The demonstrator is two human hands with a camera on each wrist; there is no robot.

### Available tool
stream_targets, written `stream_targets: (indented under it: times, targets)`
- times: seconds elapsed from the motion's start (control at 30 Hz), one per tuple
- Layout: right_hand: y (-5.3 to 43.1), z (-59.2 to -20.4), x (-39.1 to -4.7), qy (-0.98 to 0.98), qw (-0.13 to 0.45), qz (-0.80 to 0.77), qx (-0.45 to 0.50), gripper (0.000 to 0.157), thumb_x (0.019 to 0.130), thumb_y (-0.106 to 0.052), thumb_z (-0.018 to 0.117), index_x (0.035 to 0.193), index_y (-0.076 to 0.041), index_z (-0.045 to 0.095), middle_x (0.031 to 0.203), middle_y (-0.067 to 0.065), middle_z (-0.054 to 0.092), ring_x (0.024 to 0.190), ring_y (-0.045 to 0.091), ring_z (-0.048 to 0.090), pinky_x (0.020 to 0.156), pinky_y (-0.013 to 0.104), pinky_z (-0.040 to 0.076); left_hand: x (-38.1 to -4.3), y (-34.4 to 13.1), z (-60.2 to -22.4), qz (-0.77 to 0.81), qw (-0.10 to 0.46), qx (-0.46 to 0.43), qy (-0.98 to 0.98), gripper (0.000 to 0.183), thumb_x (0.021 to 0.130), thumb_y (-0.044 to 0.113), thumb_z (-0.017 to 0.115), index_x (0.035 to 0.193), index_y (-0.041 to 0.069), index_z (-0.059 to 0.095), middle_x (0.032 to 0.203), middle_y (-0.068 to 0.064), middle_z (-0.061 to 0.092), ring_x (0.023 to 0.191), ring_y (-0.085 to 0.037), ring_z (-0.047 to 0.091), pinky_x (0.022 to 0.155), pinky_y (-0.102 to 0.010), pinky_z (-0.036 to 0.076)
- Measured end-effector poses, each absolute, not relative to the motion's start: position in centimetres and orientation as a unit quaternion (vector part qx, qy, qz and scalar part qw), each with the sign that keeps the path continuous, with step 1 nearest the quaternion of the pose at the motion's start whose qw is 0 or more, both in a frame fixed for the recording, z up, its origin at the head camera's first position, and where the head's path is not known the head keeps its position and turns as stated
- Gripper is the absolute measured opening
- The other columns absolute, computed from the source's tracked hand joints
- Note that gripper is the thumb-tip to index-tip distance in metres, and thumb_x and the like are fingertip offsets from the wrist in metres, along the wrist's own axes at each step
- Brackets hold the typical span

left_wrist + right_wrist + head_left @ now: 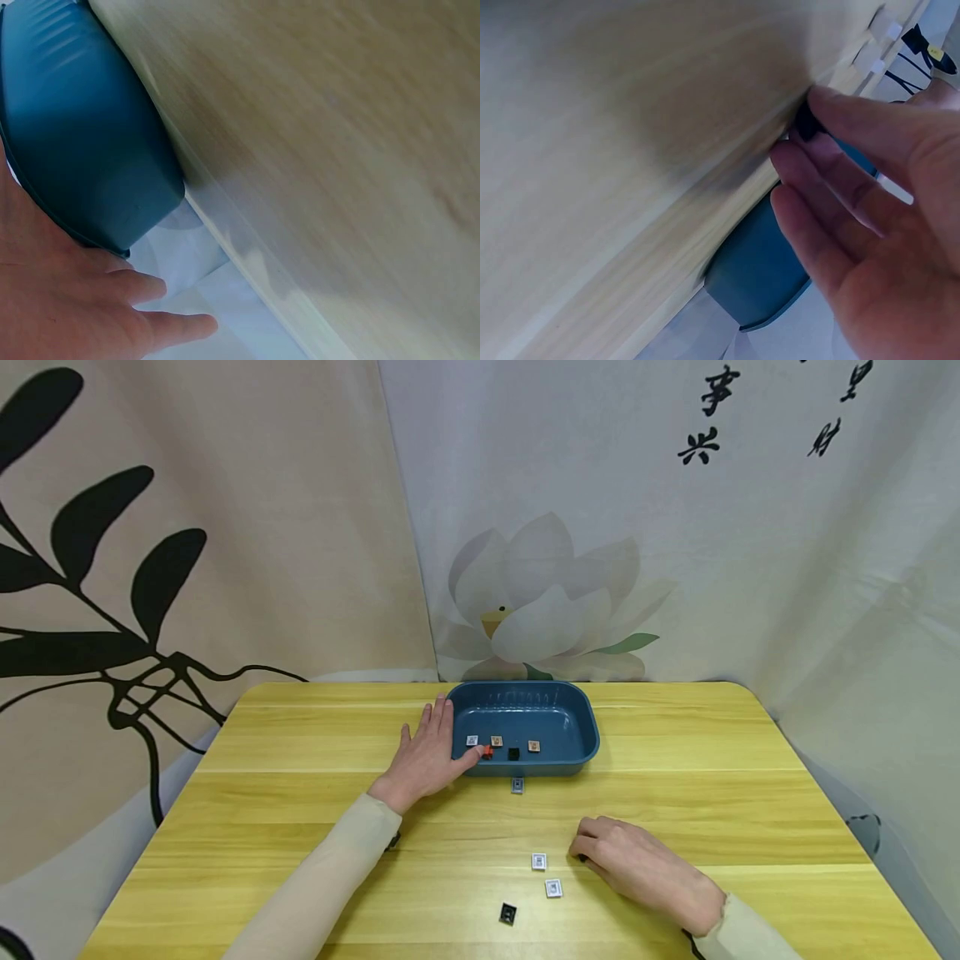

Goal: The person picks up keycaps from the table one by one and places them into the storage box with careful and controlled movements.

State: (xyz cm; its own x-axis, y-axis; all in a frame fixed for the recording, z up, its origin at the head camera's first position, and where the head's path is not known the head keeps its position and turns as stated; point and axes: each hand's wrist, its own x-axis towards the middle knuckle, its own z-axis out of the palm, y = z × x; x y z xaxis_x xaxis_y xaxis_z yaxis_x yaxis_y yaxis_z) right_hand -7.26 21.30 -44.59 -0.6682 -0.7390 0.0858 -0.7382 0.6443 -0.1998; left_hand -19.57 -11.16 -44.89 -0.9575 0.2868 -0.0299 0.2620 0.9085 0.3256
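My left hand [426,758] rests along the left side of a blue tray [558,768], its fingers stretched out and the thumb over the front rim. In the left wrist view the hand [82,307] overlaps the tray's edge. Over the table, my right hand [637,868] pinches a small black keycap [808,122] between thumb and fingertips, close to the wood; in the head view the fingers mostly hide it. Left of this hand lie two white keycaps [538,861] and another black keycap [507,913].
Inside the tray sit several small keycaps, among them a red one [487,752], a black one [513,753] and a tan one [534,746]. A grey keycap [517,786] lies just in front of the tray. The wooden table [675,735] ends at a hanging curtain [322,527].
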Motion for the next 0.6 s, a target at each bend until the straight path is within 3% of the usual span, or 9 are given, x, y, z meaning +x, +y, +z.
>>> stream_targets:
  times: [0.2, 0.6]
  targets:
    - [21.3, -44.4, -7.4, 0.907, -0.007, -0.115, -0.404, 0.009, 0.094, -0.009, 0.075, 0.100, -0.016, 0.076, 0.096, -0.008, 0.063, 0.083, 0.004, 0.058, 0.073, 0.027, 0.055, -19.5, -11.3, -44.9, 0.164, 0.037, 0.140, 0.976, 0.107, 0.098, 0.072, 0.046, 0.165, -0.001, 0.006, 0.173, -0.016, -0.002, 0.158, -0.039, 0.007, 0.118, -0.071, 0.013]
    - [21.5, -42.7, -8.9, 0.911, -0.120, -0.126, -0.375, 0.021, 0.089, -0.008, 0.081, 0.110, -0.010, 0.078, 0.102, -0.001, 0.067, 0.089, 0.012, 0.065, 0.074, 0.033, 0.058, -19.5, -11.2, -45.0, 0.166, 0.040, 0.135, 0.976, 0.106, 0.098, 0.072, 0.046, 0.165, 0.000, 0.007, 0.173, -0.016, -0.002, 0.158, -0.039, 0.007, 0.119, -0.070, 0.013]
